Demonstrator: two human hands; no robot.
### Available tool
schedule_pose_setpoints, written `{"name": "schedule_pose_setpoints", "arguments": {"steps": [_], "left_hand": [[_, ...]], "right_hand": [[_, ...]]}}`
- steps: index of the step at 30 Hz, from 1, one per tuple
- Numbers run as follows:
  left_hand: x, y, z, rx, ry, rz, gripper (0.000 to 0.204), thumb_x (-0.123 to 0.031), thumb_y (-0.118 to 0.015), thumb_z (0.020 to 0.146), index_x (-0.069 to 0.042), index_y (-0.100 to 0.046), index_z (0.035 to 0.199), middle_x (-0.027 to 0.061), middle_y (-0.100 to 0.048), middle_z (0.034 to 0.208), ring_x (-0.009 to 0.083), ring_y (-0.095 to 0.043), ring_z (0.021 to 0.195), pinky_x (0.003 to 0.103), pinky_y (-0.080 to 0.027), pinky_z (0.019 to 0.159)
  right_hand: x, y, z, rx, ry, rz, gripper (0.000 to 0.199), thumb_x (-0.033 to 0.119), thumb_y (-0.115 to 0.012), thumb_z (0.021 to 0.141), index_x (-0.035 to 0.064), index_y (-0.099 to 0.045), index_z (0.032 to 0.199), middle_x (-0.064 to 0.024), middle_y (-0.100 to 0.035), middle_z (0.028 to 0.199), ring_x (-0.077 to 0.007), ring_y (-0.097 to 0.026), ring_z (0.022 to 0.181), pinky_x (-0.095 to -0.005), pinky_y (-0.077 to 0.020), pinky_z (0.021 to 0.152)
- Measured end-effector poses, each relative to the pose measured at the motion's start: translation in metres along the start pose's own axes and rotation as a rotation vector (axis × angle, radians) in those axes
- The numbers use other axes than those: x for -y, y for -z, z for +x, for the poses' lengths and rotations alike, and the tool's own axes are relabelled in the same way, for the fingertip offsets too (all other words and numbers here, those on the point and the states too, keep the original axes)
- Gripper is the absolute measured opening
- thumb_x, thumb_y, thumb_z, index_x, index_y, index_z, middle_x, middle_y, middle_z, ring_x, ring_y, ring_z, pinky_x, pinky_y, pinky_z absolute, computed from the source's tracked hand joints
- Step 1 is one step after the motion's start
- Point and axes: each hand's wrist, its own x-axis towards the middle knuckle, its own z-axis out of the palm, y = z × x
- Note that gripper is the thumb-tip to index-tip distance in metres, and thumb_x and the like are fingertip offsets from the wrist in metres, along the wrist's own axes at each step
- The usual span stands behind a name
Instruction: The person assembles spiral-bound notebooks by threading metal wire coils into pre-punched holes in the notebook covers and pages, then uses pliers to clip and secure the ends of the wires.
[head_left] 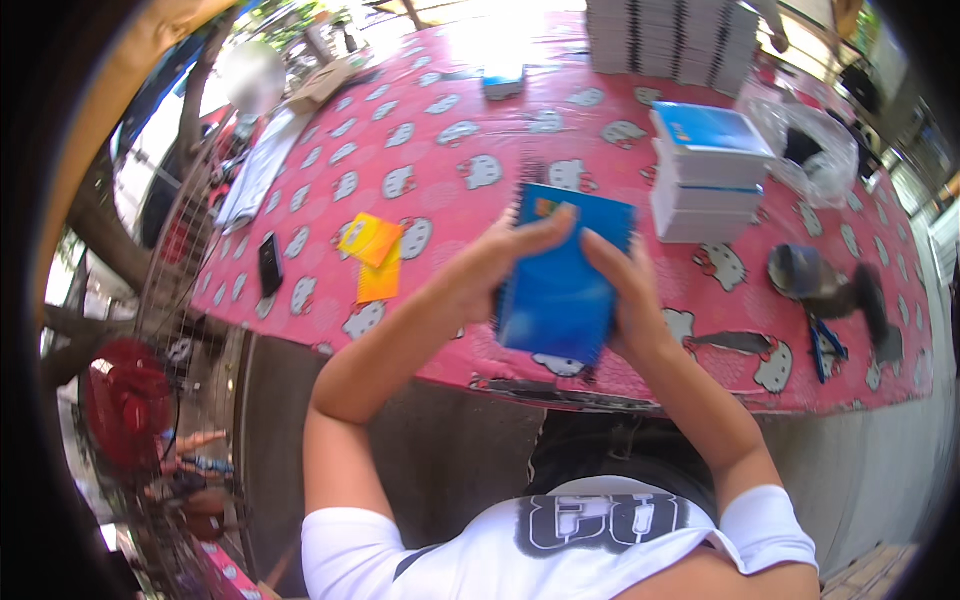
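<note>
A blue spiral-bound notebook [562,290] is held above the near part of the table, its cover facing up. My left hand [508,252] is closed on its left side, thumb lying across the cover near the top. The opposite side is gripped by my right hand [630,285], with the thumb on the cover and the other fingers hidden behind. Right of my hands stands a stack of blue-covered paper blocks [708,185]. Two small yellow notebooks [376,255] overlap to the left of my left forearm.
A pink patterned cloth [450,205] covers the table. Tall spiral-bound stacks [670,40] rise at the far right, near a clear plastic bag [825,150]. Blue-handled pliers [825,350] lie at the right, a black phone [269,265] at the left. A red fan [128,400] stands off the table.
</note>
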Motion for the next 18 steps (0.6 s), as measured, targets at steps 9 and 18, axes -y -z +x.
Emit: {"name": "schedule_pose_setpoints", "arguments": {"steps": [9, 18], "left_hand": [[0.000, 0.120, -0.044, -0.399, 0.151, -0.008, 0.063, -0.041, -0.073, 0.080, -0.003, -0.050, 0.124, 0.0145, -0.061, 0.113, 0.0253, -0.065, 0.096, 0.042, -0.055, 0.083], [0.006, 0.140, -0.031, -0.387, 0.225, -0.029, 0.062, -0.039, -0.074, 0.080, -0.003, -0.050, 0.124, 0.0143, -0.062, 0.110, 0.0250, -0.065, 0.094, 0.041, -0.056, 0.082]], "right_hand": [[-0.106, -0.059, 0.069, -0.111, -0.399, -0.123, 0.099, 0.036, -0.081, 0.071, -0.0086, -0.012, 0.127, -0.0272, -0.045, 0.113, -0.0315, -0.059, 0.101, -0.0409, -0.0585, 0.072], [-0.056, -0.051, 0.084, 0.090, -0.774, -0.966, 0.125, 0.069, -0.069, 0.067, -0.0137, -0.011, 0.141, -0.0299, -0.026, 0.142, -0.0364, -0.032, 0.133, -0.0502, -0.0364, 0.104]]}}
